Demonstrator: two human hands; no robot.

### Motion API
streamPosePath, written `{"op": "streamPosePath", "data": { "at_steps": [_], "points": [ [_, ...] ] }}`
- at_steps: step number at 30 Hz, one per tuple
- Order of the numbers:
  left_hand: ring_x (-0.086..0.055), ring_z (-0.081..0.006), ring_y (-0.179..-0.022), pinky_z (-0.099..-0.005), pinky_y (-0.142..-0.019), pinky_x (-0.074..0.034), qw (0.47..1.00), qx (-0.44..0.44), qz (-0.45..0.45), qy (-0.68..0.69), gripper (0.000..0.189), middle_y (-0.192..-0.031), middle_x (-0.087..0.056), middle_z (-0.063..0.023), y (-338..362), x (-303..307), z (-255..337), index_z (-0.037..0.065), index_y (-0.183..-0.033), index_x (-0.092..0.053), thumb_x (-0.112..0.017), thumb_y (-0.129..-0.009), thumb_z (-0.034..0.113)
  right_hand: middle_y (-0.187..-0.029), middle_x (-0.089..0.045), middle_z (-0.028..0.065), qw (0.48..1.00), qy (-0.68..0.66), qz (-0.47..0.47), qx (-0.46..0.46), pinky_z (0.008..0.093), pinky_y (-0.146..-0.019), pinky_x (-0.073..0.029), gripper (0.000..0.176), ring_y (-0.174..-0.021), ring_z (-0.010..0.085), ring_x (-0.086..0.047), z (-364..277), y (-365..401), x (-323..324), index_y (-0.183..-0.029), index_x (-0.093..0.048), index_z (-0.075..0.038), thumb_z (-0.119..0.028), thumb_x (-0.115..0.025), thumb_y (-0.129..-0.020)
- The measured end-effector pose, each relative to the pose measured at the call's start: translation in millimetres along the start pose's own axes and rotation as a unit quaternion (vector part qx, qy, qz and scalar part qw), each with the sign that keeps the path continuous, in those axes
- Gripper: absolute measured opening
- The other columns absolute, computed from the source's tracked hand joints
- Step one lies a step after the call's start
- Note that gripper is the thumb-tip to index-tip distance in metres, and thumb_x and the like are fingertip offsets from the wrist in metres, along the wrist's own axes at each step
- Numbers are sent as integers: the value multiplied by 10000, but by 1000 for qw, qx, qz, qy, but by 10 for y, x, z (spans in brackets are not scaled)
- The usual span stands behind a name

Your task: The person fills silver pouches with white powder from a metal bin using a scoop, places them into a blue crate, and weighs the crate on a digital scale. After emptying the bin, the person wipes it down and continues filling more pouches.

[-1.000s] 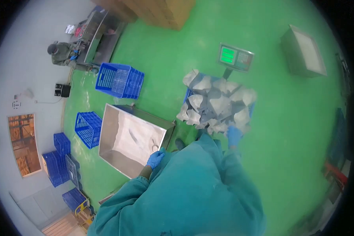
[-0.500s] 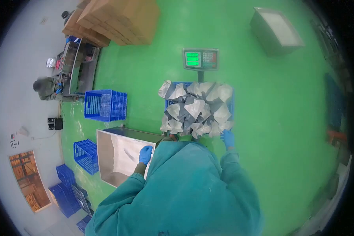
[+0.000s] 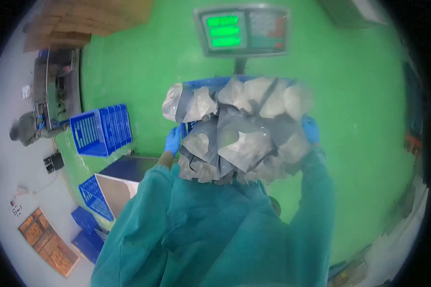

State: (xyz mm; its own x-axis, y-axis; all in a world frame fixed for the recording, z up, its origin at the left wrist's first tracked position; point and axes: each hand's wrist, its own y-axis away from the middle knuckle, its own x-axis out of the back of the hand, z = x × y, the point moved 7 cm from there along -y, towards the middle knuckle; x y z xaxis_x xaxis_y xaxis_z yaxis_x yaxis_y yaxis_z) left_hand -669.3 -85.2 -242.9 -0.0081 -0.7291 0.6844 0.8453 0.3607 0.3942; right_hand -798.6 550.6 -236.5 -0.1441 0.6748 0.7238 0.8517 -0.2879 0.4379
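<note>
Gripping opposite sides of the blue crate (image 3: 201,82), left hand (image 3: 173,139) and right hand (image 3: 311,129) both clasp it; heaped silver pouches (image 3: 239,134) overhang, so a level, steady hold appears advisable.

Site was factory packing floor. Evidence noted: green coated floor (image 3: 143,71); platform scale (image 3: 242,31) with lit green readout; pouch-filled crate (image 3: 210,82) heaped with silver foil packs; blue crates (image 3: 100,130) stacked about; cardboard cartons (image 3: 88,19) piled; steel bin (image 3: 117,193); co-worker (image 3: 26,129) stood at machine line (image 3: 57,91).
</note>
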Motion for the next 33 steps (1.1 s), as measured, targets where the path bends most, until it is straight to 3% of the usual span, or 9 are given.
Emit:
{"op": "streamPosePath", "data": {
  "at_steps": [1,3,5,8,14,18,23,29,33],
  "points": [
    [-595,-358,-940,-409,-799,-455,999,17,-39,-33,534,-1026,-607,-244,-137,-233,-54,-7,-1086,-560,-421,-901,474,-865,-583,236,1000,6,-16,-5,444,-728,-455,335,-817,387,-578,420,-236,-201,-1004,-546,-1,-287,-510,-834],
    [-596,-391,-906,-428,-765,-465,993,46,-84,-65,553,-1001,-608,-248,-235,-507,-189,8,-1069,-574,-398,-900,503,-866,-577,235,984,7,-41,174,441,-726,-453,294,-809,396,-568,861,-454,-528,-996,-544,-6,-254,-484,-852],
    [-595,-422,-803,-466,-671,-466,994,81,-22,-67,560,-908,-614,-241,-289,-547,-271,43,-1025,-609,-393,-886,541,-867,-575,234,971,12,-52,234,439,-724,-452,281,-806,397,-564,850,-418,-584,-995,-543,-8,-244,-476,-858],
    [-599,-416,-713,-483,-605,-451,975,124,26,-181,543,-810,-627,-212,-256,-455,-83,52,-917,-642,-418,-873,545,-868,-577,230,983,19,-35,181,436,-721,-452,281,-802,392,-564,872,-347,-520,-998,-542,-9,-244,-477,-859],
    [-589,-402,-671,-473,-591,-453,987,127,33,-93,431,-717,-606,-206,-279,-444,-17,43,-718,-614,-530,-835,450,-871,-580,222,998,-8,28,51,432,-716,-452,283,-796,382,-563,722,17,-406,-1004,-540,-10,-245,-479,-860],
    [-583,-397,-638,-473,-576,-452,989,66,62,-120,405,-668,-589,-201,-378,-562,-195,41,-679,-600,-563,-809,424,-872,-582,217,998,-31,53,-7,429,-712,-453,284,-792,375,-563,615,323,-443,-1008,-539,-10,-246,-481,-862],
    [-580,-385,-607,-474,-550,-445,990,25,70,-119,427,-661,-589,-199,-519,-431,123,32,-652,-582,-590,-777,440,-875,-584,211,994,-58,67,-61,425,-707,-453,285,-787,366,-563,497,682,-604,-1013,-537,-11,-247,-483,-863],
    [-580,-397,-611,-474,-552,-450,989,78,24,-125,516,-645,-580,-216,-1235,-770,-809,19,-642,-583,-623,-708,529,-877,-588,203,989,-80,70,-105,420,-702,-453,287,-780,355,-562,398,1054,-842,-1019,-535,-12,-248,-485,-865],
    [-585,-400,-625,-481,-555,-454,992,1,64,-110,540,-652,-584,-223,-1375,-404,-712,14,-654,-592,-620,-702,551,-879,-590,198,985,-95,62,-131,417,-698,-454,288,-776,348,-562,330,1276,-1053,-1023,-533,-13,-249,-486,-866]
  ]
}}
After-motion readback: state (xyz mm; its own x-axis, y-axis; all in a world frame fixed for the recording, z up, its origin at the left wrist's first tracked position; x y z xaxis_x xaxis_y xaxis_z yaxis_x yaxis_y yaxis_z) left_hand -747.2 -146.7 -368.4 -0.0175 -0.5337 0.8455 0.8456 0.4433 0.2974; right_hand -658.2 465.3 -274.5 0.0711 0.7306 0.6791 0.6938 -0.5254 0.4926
